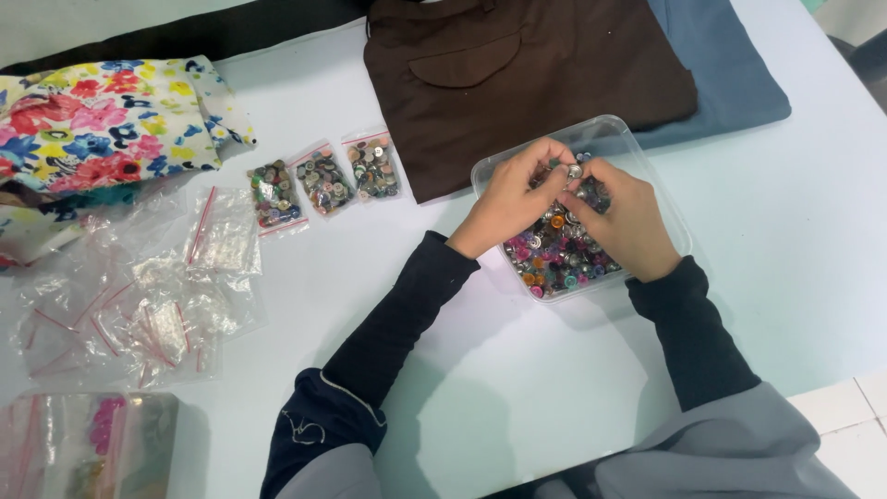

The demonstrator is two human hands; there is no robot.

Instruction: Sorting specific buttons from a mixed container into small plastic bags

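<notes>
— Left hand (pixel 510 199)?
— Over the clear plastic container (pixel 637 162), at about two o'clock from the table's middle. Fingertips pressed together, pinching a small silvery button (pixel 575 171) at the container's twelve o'clock end.
— Right hand (pixel 628 222)?
— Just beside the left, at its three o'clock, knuckles up over the container. Fingertips meeting the left's on the same silvery button; cannot tell how much of the pinch is its own. Both wrists in black sleeves.
— Container contents?
— Heaped with mixed buttons (pixel 554 259): pink, orange, teal, silver. Most visible at six o'clock of the hands, toward the near rim.
— Around it?
— Folded brown garment (pixel 517 65) at twelve o'clock, touching or slightly under the container's far edge, lying on a blue cloth (pixel 730 74) showing at one o'clock. On the white table (pixel 813 259).
— Further left?
— Three small zip bags of sorted buttons (pixel 325 180) in a row at nine o'clock of the container, well apart from it. Floral fabric (pixel 102 120) at ten o'clock near the table's corner. Pile of empty clear zip bags (pixel 139 286) with red seal strips at eight o'clock. Another clear pack (pixel 83 444) at the bottom-left edge, blurred, something pink inside.
</notes>
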